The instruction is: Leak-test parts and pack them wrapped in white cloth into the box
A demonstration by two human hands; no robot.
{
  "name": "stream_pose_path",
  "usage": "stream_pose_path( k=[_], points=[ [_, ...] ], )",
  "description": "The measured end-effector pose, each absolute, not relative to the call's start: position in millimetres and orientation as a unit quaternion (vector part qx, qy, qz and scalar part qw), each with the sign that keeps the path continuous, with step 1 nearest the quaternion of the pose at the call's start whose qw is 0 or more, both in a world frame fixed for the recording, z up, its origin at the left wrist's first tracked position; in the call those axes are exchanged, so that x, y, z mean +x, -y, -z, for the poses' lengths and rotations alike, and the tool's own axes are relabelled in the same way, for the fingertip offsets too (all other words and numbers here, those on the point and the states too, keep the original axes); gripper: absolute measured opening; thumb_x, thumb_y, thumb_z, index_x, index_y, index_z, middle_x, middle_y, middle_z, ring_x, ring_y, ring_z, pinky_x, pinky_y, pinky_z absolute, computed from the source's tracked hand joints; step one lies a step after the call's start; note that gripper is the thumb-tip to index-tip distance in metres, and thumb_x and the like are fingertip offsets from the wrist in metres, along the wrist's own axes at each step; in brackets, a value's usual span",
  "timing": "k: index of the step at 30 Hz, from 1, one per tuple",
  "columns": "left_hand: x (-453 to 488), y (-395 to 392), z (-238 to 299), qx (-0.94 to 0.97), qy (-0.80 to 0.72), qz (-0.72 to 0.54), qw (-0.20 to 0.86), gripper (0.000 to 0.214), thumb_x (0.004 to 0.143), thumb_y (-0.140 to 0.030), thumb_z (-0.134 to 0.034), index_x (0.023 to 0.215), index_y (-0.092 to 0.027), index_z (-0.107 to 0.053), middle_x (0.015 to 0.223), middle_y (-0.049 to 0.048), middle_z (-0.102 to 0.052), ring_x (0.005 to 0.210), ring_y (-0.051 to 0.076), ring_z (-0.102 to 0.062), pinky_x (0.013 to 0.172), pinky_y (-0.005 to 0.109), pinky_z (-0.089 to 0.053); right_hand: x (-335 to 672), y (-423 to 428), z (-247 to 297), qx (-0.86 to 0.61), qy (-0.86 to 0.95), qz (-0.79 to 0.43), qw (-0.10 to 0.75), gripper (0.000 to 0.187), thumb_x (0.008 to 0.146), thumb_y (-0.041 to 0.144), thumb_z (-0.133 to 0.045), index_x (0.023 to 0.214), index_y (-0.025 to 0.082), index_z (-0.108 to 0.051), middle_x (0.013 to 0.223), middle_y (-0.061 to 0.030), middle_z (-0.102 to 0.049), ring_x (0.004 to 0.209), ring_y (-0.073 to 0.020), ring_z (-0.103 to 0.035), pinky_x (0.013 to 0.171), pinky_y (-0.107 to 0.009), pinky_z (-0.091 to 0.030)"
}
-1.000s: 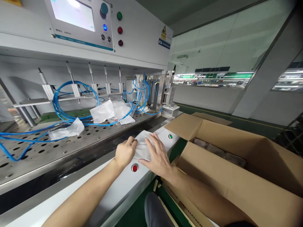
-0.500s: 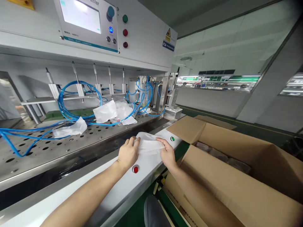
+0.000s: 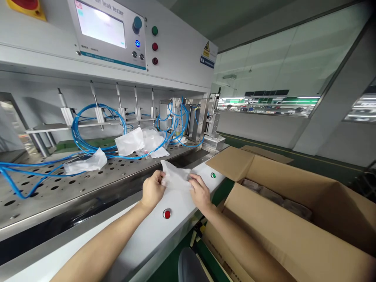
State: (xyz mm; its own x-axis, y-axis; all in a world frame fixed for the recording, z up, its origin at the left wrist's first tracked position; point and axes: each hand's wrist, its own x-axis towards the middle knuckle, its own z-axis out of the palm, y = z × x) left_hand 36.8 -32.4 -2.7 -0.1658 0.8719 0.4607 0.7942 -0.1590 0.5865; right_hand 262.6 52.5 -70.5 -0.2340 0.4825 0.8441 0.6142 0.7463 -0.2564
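Observation:
A thin, whitish translucent bag (image 3: 176, 177) is stretched between my two hands above the white front ledge (image 3: 138, 231) of the machine. My left hand (image 3: 153, 189) pinches its left edge, fingers curled in. At the opposite edge my right hand (image 3: 200, 191) grips it between thumb and fingers. Whether anything lies inside the bag cannot be made out. Just below my hands on the ledge is a red push button (image 3: 167, 214); a green button (image 3: 213, 175) sits to the right.
Right of the ledge stands an open cardboard box (image 3: 282, 231) with wrapped packs (image 3: 272, 194) inside. On the perforated metal bed (image 3: 111, 172) lie white bags (image 3: 131, 141) and coiled blue tubing (image 3: 75, 129). The air leak tester panel (image 3: 100, 27) overhangs at the back.
The bag has gone from lying flatter to being pulled up, with a raised corner at left. My left hand has shifted slightly left and closed on its edge. The view has tilted up slightly.

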Motion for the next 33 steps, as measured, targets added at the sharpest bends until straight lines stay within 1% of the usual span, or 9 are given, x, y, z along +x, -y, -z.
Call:
stream_pose_path(
  k=[3, 5, 10, 13, 15, 19, 23, 29, 33],
  points=[
    [42, 40, 1, 0.699, -0.654, -0.289, 0.004, 0.030, 0.084, -0.008, -0.055, 0.106, -0.021, -0.070, 0.099, 0.0077, -0.077, 0.094, 0.027, -0.073, 0.079, 0.033, -0.051, 266, -60, 62, -0.432, 0.773, 0.169, 0.433, 0.044, 0.081, -0.001, -0.049, 0.109, 0.024, -0.073, 0.117, -0.0081, -0.072, 0.109, -0.0248, -0.063, 0.075, -0.031, -0.054],
    [47, 43, 1, 0.734, -0.645, -0.212, -0.009, 0.029, 0.080, -0.005, -0.056, 0.098, -0.020, -0.072, 0.100, 0.0094, -0.078, 0.094, 0.029, -0.074, 0.077, 0.035, -0.052, 266, -60, 57, -0.456, 0.778, 0.185, 0.391, 0.050, 0.079, -0.002, -0.051, 0.116, 0.024, -0.072, 0.116, -0.0078, -0.072, 0.107, -0.0259, -0.061, 0.072, -0.032, -0.053],
    [50, 45, -3, 0.752, -0.650, -0.104, -0.038, 0.026, 0.084, -0.009, -0.053, 0.098, -0.016, -0.073, 0.102, 0.0151, -0.078, 0.093, 0.034, -0.076, 0.076, 0.040, -0.056, 261, -60, 58, -0.414, 0.799, 0.208, 0.383, 0.065, 0.078, -0.005, -0.050, 0.137, 0.020, -0.065, 0.126, -0.0104, -0.069, 0.114, -0.0270, -0.059, 0.088, -0.036, -0.056],
    [47, 45, -6, 0.746, -0.659, -0.081, -0.050, 0.026, 0.085, -0.011, -0.052, 0.099, -0.015, -0.073, 0.102, 0.0162, -0.078, 0.094, 0.035, -0.077, 0.076, 0.041, -0.058, 262, -68, 65, -0.323, 0.833, 0.234, 0.383, 0.063, 0.081, -0.006, -0.047, 0.132, 0.023, -0.069, 0.127, -0.0102, -0.068, 0.117, -0.0262, -0.058, 0.098, -0.038, -0.054],
    [47, 45, -7, 0.744, -0.662, -0.072, -0.055, 0.026, 0.086, -0.011, -0.051, 0.101, -0.015, -0.073, 0.102, 0.0163, -0.078, 0.094, 0.035, -0.077, 0.075, 0.042, -0.059, 264, -73, 67, -0.285, 0.857, 0.225, 0.366, 0.059, 0.081, -0.005, -0.049, 0.128, 0.022, -0.072, 0.122, -0.0100, -0.069, 0.115, -0.0261, -0.059, 0.098, -0.038, -0.052],
    [48, 45, -5, 0.749, -0.657, -0.067, -0.063, 0.031, 0.086, -0.011, -0.051, 0.109, -0.016, -0.071, 0.104, 0.0153, -0.079, 0.095, 0.035, -0.077, 0.076, 0.042, -0.059, 267, -78, 64, -0.303, 0.876, 0.178, 0.329, 0.056, 0.077, 0.008, -0.060, 0.132, 0.017, -0.070, 0.119, -0.0107, -0.072, 0.110, -0.0289, -0.060, 0.094, -0.043, -0.049],
    [49, 46, -4, 0.751, -0.653, -0.069, -0.071, 0.034, 0.088, -0.013, -0.051, 0.116, -0.016, -0.070, 0.103, 0.0157, -0.079, 0.095, 0.035, -0.077, 0.076, 0.042, -0.059, 263, -75, 57, -0.336, 0.878, 0.139, 0.312, 0.052, 0.079, 0.018, -0.067, 0.131, 0.018, -0.071, 0.122, -0.0103, -0.073, 0.113, -0.0295, -0.062, 0.098, -0.044, -0.046],
    [49, 46, -1, 0.771, -0.629, -0.067, -0.076, 0.059, 0.092, -0.018, -0.050, 0.152, -0.017, -0.054, 0.108, 0.0141, -0.079, 0.097, 0.033, -0.077, 0.078, 0.041, -0.059, 253, -87, 48, -0.435, 0.817, 0.121, 0.358, 0.060, 0.079, 0.000, -0.052, 0.133, 0.021, -0.068, 0.121, -0.0090, -0.071, 0.111, -0.0249, -0.063, 0.095, -0.035, -0.052],
    [50, 47, 3, 0.783, -0.614, -0.064, -0.076, 0.062, 0.095, -0.020, -0.049, 0.157, -0.020, -0.049, 0.108, 0.0118, -0.079, 0.095, 0.030, -0.077, 0.080, 0.039, -0.059, 247, -96, 45, -0.466, 0.804, 0.138, 0.343, 0.055, 0.082, 0.000, -0.054, 0.130, 0.022, -0.068, 0.121, -0.0106, -0.068, 0.115, -0.0251, -0.063, 0.090, -0.031, -0.054]
  ],
)
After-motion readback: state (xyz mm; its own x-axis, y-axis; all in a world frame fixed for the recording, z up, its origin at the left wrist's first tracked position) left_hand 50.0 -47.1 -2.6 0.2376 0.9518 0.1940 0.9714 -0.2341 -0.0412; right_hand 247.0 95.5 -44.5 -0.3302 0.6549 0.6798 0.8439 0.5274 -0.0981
